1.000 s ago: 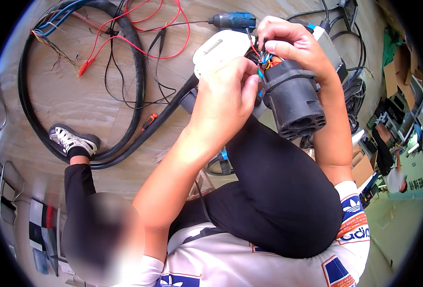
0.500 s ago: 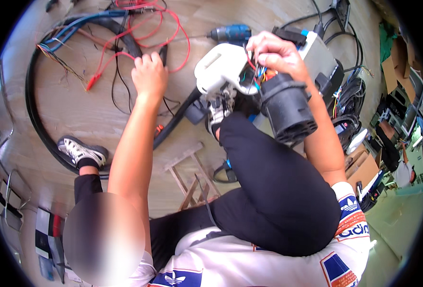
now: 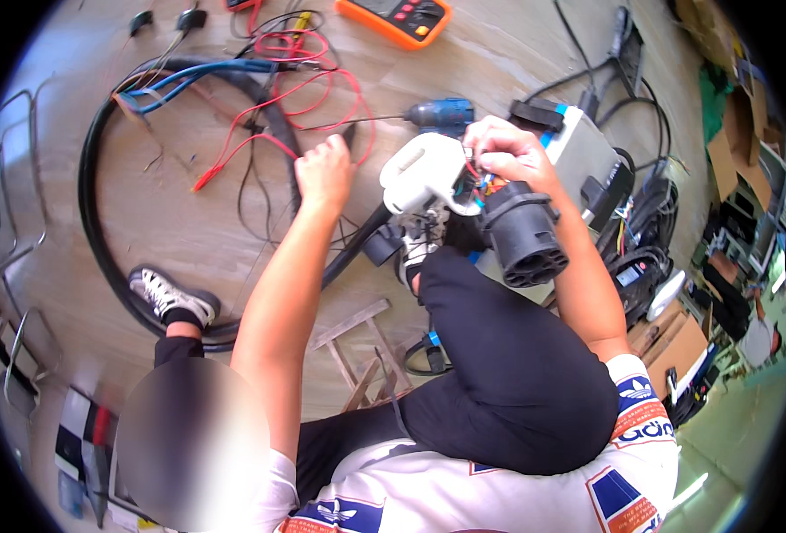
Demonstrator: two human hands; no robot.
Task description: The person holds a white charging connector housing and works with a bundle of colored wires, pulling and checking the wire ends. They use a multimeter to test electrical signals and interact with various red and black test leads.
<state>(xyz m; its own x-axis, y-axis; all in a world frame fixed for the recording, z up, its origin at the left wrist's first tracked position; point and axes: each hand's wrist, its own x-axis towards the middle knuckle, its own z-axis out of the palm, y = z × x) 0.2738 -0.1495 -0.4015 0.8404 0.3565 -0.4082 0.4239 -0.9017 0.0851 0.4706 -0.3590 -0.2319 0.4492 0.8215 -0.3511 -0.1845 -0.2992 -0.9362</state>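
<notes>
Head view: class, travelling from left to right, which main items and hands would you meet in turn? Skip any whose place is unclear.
Leftmost sneaker, left hand, white plastic housing, black cylindrical connector, brown cardboard.

Your right fingers [image 3: 491, 135] cover the ends of the wires [image 3: 484, 184]; whether your left fingers [image 3: 328, 153] hold anything, you cannot tell. Your left forearm [image 3: 279, 293] hides part of the black cable [image 3: 89, 204]. The top edge cuts off the meter [image 3: 428, 34]. A round blur [image 3: 189, 444] masks the lower left; the far-right person [image 3: 757, 340] is too small to read.
</notes>
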